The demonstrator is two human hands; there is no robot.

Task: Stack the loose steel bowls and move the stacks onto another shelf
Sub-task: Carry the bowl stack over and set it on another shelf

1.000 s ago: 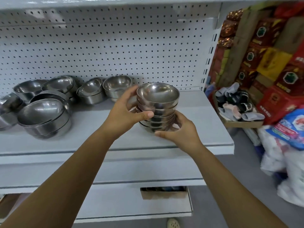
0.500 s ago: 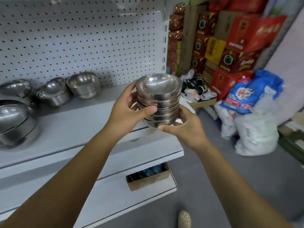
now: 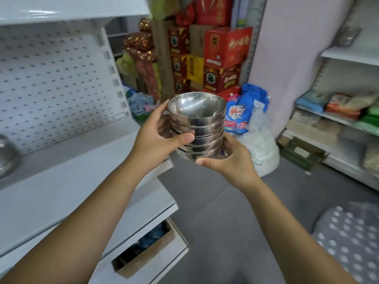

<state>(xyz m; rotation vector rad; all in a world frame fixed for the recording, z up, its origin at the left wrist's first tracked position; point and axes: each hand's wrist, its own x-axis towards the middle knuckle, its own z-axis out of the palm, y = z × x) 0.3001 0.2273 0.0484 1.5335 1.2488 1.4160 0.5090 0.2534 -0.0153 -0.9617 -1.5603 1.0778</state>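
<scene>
Steel, round and shiny, the nested stack of bowls (image 3: 196, 128) hung in the air past the white shelf's (image 3: 61, 181) right edge, left hand (image 3: 158, 138) clasping its side, right hand (image 3: 227, 158) cupping its base.

Arms: both bare from the frame edge to the wrist, no sleeve in view
Left hand (image 3: 158, 134): bare, no glove, ring or band seen
Right hand (image 3: 229, 160): bare, no glove, ring or band seen
Wrists: no watch or bracelet shows on either
Fingers (image 3: 185, 138): thumbnail short and plain
Markings: none visible on either forearm
</scene>
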